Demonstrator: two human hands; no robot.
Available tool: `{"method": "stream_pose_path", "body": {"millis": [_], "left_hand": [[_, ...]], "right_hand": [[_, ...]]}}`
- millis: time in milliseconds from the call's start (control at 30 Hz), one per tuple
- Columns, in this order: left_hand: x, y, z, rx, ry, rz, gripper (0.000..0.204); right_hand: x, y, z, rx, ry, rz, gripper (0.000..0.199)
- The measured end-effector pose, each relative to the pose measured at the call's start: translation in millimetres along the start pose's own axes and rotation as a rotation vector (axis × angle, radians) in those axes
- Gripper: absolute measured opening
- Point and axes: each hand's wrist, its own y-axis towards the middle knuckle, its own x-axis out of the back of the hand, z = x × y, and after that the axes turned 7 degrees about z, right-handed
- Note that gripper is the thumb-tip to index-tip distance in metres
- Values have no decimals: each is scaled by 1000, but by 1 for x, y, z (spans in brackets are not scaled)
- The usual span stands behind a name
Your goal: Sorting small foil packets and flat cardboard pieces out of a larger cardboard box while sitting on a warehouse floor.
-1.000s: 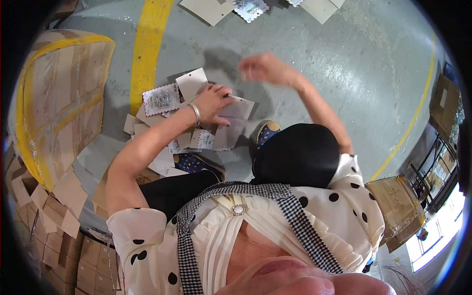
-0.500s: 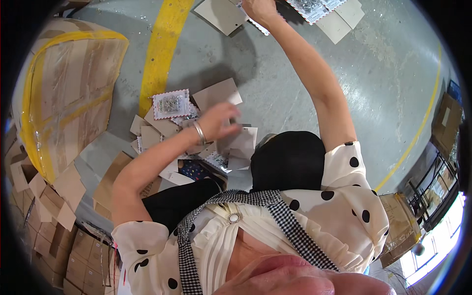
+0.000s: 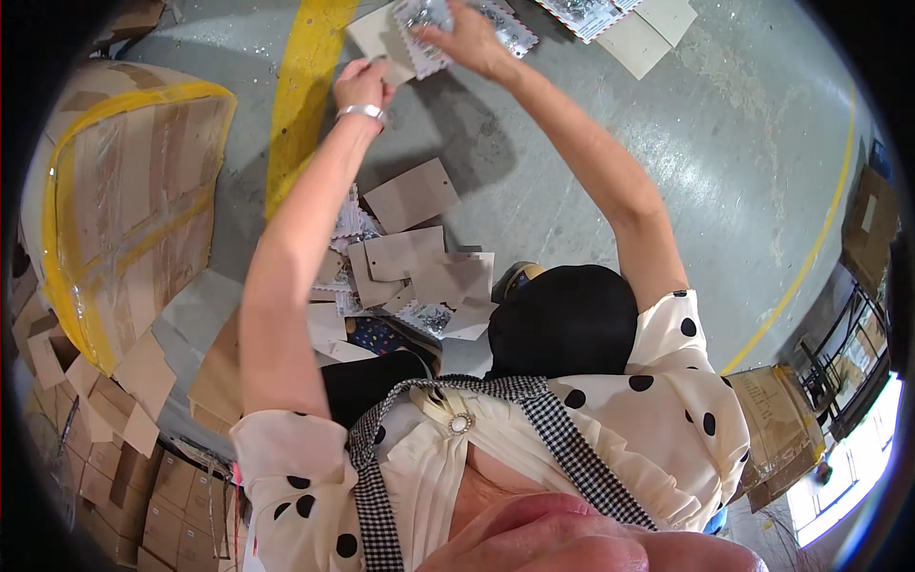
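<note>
Both arms reach far forward over the grey floor. My left hand [image 3: 362,84], a silver bracelet at its wrist, pinches the edge of a beige card [image 3: 374,33] lying on the floor. My right hand [image 3: 467,38] grips a clear patterned packet [image 3: 419,21] that lies over that card. A second patterned packet [image 3: 510,27] rests just right of the hand. Closer to me, a loose heap of brown cards and patterned packets [image 3: 410,262] lies in front of my black-clad knees.
A wide yellow line [image 3: 300,95] runs along the floor. A stack of flat cartons wrapped in film with yellow tape [image 3: 124,200] stands at left, with small brown boxes [image 3: 105,477] below it. More cards and a packet [image 3: 634,24] lie at top right. A taped carton [image 3: 777,429] sits at right.
My left hand has left the heap near my knees and stretched forward to the card. My right hand stayed far forward and now holds the patterned packet over it.
</note>
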Motion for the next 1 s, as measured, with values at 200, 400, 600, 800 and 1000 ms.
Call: {"method": "stream_pose_path", "body": {"millis": [200,400,600,800,1000], "left_hand": [[136,-123,12,274,185,107,19],[196,-167,18,587,247,74,34],[212,-165,20,456,374,138,42],[220,-167,18,378,467,175,41],[206,-160,24,307,402,200,35]], "right_hand": [[-63,-55,11,235,60,226,54],[19,-12,-13,55,-701,-255,66],[13,-4,-40,-55,-619,-251,86],[46,-23,-24,-49,495,183,82],[31,-64,-46,-24,1175,632,56]]}}
